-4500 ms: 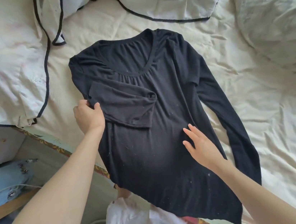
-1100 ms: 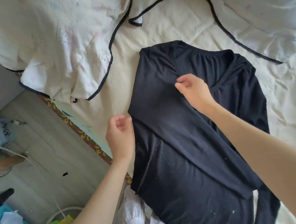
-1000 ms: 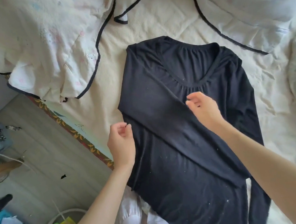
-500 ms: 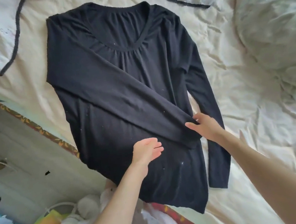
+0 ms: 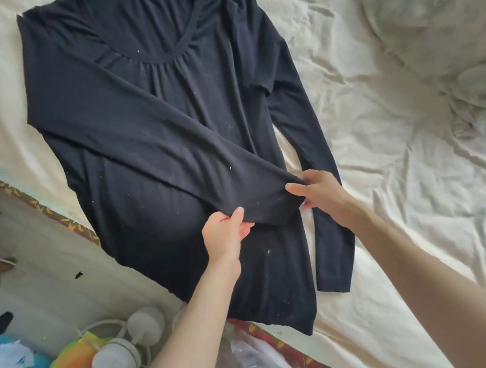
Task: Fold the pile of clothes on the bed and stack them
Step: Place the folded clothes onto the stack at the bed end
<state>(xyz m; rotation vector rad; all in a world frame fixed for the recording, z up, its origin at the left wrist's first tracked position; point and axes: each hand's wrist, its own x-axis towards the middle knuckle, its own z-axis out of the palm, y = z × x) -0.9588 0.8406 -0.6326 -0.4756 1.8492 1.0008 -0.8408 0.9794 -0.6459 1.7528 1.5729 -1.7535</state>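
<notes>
I can read no text, label, brand, number or sign anywhere in my view. The black top (image 5: 149, 140) I hold carries no print or tag that shows, and the items on the floor show no lettering clear enough to read.

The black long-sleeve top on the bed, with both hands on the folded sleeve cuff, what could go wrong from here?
1. The black top has its hem at the bed edge, above floor clutter; tugging might slide it off.
2. The left hand and right hand pinch only the cuff of the sleeve lying slantwise over the body, so the fold may set crooked or bunch.
3. The other sleeve lies unfolded on the wrinkled sheet and could get forgotten.
</notes>
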